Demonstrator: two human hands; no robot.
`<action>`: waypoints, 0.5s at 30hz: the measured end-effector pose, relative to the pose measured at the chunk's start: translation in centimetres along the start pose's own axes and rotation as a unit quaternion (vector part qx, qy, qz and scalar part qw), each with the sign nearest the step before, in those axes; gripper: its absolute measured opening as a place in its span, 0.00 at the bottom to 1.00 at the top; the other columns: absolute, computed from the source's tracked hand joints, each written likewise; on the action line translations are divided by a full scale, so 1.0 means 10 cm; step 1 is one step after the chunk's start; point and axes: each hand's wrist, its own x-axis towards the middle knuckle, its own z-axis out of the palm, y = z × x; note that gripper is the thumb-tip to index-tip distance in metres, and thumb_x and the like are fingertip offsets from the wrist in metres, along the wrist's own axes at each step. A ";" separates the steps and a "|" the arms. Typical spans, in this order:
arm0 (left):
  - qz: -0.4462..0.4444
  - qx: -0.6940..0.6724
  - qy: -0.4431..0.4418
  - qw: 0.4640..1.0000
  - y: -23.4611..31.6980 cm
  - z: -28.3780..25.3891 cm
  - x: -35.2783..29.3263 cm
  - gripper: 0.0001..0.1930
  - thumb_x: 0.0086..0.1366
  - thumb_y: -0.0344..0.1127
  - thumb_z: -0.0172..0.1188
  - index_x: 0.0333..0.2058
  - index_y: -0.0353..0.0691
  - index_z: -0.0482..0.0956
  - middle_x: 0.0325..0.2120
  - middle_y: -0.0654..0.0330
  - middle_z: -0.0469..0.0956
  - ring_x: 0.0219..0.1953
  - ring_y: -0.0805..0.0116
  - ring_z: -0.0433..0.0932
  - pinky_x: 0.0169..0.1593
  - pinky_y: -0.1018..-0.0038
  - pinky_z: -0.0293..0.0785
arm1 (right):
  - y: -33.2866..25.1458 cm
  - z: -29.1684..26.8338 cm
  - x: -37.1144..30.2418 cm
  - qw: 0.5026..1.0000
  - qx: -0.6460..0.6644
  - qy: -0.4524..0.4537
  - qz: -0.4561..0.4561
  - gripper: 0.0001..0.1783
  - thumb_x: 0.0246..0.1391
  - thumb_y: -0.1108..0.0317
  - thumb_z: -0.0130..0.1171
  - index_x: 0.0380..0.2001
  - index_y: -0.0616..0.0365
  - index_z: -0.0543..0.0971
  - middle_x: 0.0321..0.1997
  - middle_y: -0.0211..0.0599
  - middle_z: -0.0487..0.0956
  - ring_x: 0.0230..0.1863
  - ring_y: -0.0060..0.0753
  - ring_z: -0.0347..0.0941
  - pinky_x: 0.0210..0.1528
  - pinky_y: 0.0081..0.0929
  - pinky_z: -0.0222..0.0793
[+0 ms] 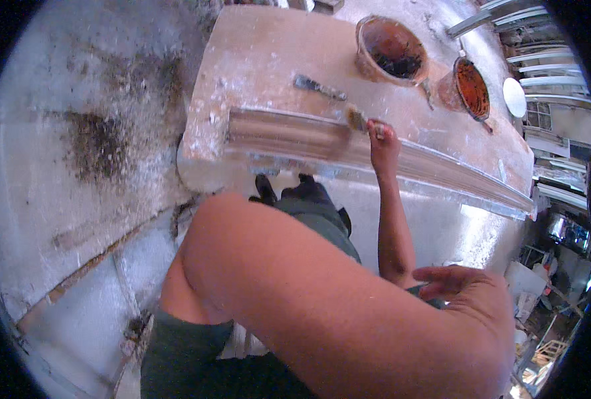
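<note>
Your right hand (pixel 383 136) is closed tight on a small brush (pixel 357 120), its bristles touching the long moulding (pixel 322 143). The brush looks light and stiff. The moulding looks heavy and crumbly; it lies by the desk (pixel 255 60) edge. Your left hand (pixel 465 286) is open, holding nothing.

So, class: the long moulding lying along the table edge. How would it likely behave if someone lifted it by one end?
The moulding looks long and thin, so it would probably sag or crack under its own weight. It seems cast plaster, judging by the white dust on the table, so likely heavy and brittle. The right hand brushes it wet with a brush, so possibly slippery.
</note>
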 end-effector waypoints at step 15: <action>-0.398 0.107 0.367 0.834 -4.55 0.45 -0.45 0.20 0.60 0.40 0.60 0.50 0.42 0.75 0.47 0.51 0.75 0.48 0.53 0.76 0.53 0.61 0.71 | 0.16 -0.99 -0.10 0.981 -0.093 0.135 0.106 0.10 0.57 0.64 0.62 0.35 0.60 0.79 0.27 0.38 0.81 0.29 0.28 0.78 0.33 0.26 0.72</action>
